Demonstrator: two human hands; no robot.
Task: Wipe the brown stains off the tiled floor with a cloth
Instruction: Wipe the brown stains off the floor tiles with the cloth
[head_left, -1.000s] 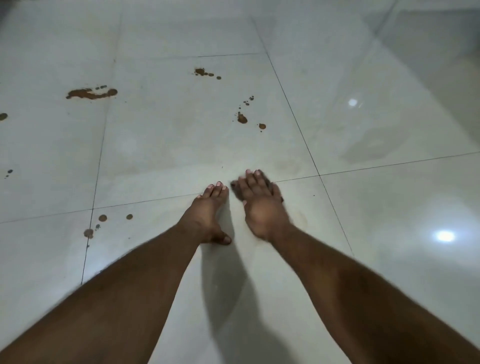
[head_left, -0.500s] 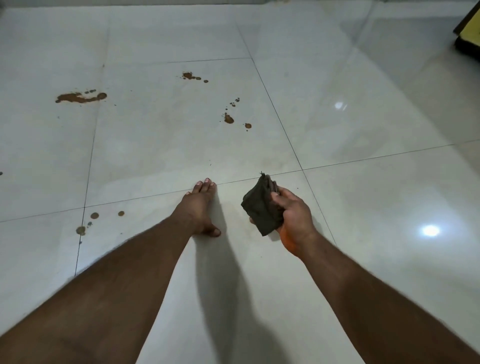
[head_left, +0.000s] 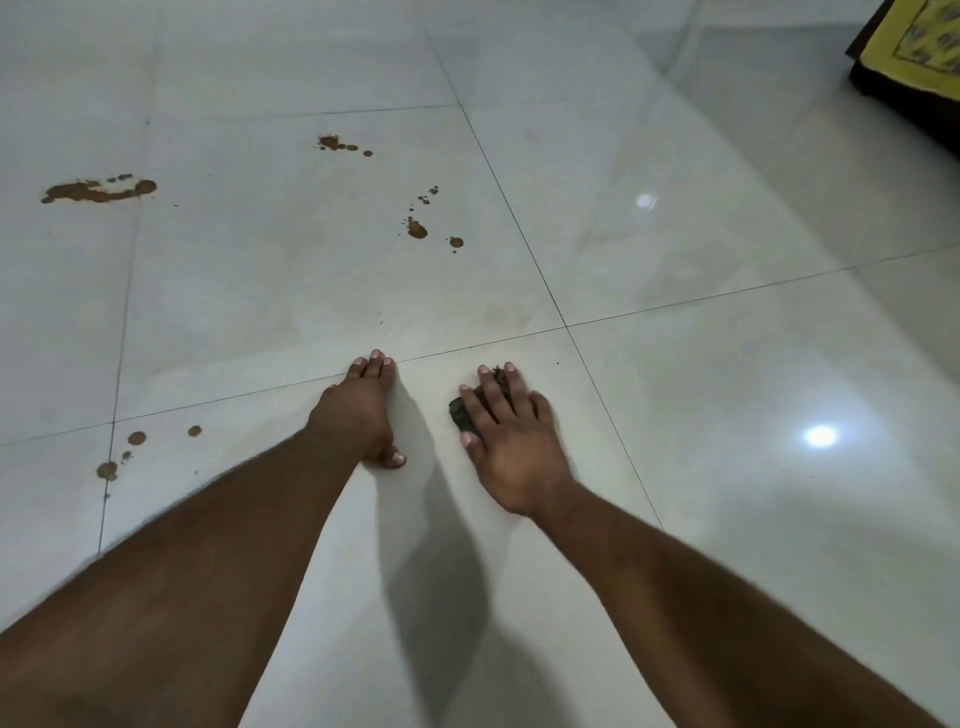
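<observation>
Risk: right hand (head_left: 511, 441), fingers flat, pressing dark cloth (head_left: 460, 413); left hand (head_left: 363, 410) open; soiled cloth may smear brown stains (head_left: 415, 228) at 12 o'clock.

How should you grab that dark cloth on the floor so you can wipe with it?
The cloth lies flat under the right hand, showing only past the fingers on the left and front. It is probably best gripped from above: keep the palm on top and curl the fingers over its front edge, since it is soft and bunched.
</observation>
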